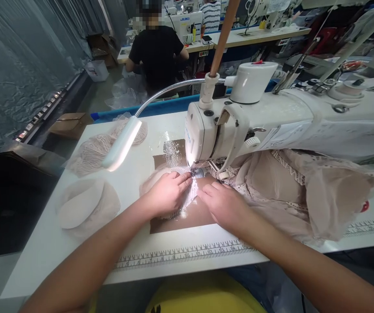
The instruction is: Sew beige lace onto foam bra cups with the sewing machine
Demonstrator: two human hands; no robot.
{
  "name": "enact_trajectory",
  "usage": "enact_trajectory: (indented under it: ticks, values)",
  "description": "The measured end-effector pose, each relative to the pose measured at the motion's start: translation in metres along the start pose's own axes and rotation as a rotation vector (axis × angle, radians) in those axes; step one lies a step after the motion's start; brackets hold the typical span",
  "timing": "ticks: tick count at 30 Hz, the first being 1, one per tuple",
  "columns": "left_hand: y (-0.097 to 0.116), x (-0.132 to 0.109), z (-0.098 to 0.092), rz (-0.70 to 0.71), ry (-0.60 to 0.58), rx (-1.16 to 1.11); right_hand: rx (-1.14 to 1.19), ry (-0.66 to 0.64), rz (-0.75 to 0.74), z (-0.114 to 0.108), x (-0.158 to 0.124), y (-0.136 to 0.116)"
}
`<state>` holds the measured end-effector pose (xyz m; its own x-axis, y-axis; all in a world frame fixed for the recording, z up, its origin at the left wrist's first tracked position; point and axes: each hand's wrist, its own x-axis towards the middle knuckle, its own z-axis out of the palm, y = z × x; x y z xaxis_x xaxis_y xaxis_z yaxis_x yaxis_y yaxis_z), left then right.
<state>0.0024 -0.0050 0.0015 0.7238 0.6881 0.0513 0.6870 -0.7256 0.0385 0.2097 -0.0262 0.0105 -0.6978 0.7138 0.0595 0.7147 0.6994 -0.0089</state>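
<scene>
A white sewing machine (pixel 271 115) stands on the table, its needle area lit by a lamp. Under the needle lies a light beige bra cup piece with lace edging (pixel 191 191). My left hand (pixel 167 195) presses and grips this piece left of the presser foot, fingers close together. On the near right side, my right hand (pixel 222 204) pinches the edge of the same piece; its fingertips are partly hidden. A pile of beige lace-trimmed bra cups (pixel 278 178) lies right of the needle, behind my right hand.
Loose beige cups (pixel 82 204) and lace pieces (pixel 95 150) lie on the white table's left side. A bendable lamp (pixel 123 143) arches over them. A printed ruler (pixel 180 255) runs along the front edge. A person in black (pixel 156 52) sits ahead, near other machines.
</scene>
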Motion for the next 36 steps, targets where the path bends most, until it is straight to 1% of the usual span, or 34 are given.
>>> enact_trajectory:
  ticks: [3, 6, 8, 11, 15, 17, 21, 27, 31, 36]
  values:
    - [-0.011, 0.006, 0.001, 0.013, -0.004, 0.010, 0.009, -0.045, 0.021, -0.003, 0.009, 0.003]
    - [-0.017, 0.011, 0.000, 0.020, 0.000, 0.014, 0.024, -0.026, 0.034, -0.001, 0.012, 0.006]
    - [-0.017, 0.011, -0.001, 0.016, 0.010, 0.021, 0.023, 0.012, 0.036, 0.002, 0.012, 0.007]
    - [-0.011, 0.007, -0.003, 0.036, 0.031, 0.005, 0.014, 0.053, 0.034, 0.008, 0.010, 0.008]
    - [-0.005, 0.000, -0.002, 0.086, 0.045, -0.050, 0.009, 0.064, 0.025, 0.011, 0.008, 0.008]
    - [-0.007, -0.001, 0.000, 0.088, 0.052, -0.062, 0.009, 0.067, 0.025, 0.011, 0.009, 0.009]
    - [-0.017, 0.004, 0.002, 0.096, 0.071, -0.087, 0.004, 0.100, 0.042, 0.012, 0.013, 0.010]
    - [-0.026, 0.012, 0.000, 0.063, 0.079, -0.099, -0.039, 0.133, 0.122, 0.014, 0.018, 0.010]
    - [-0.028, 0.015, 0.001, 0.023, 0.088, -0.089, -0.005, 0.174, 0.139, 0.015, 0.018, 0.010]
    - [-0.029, 0.015, 0.005, 0.009, 0.111, -0.067, 0.046, 0.180, 0.141, 0.016, 0.017, 0.012]
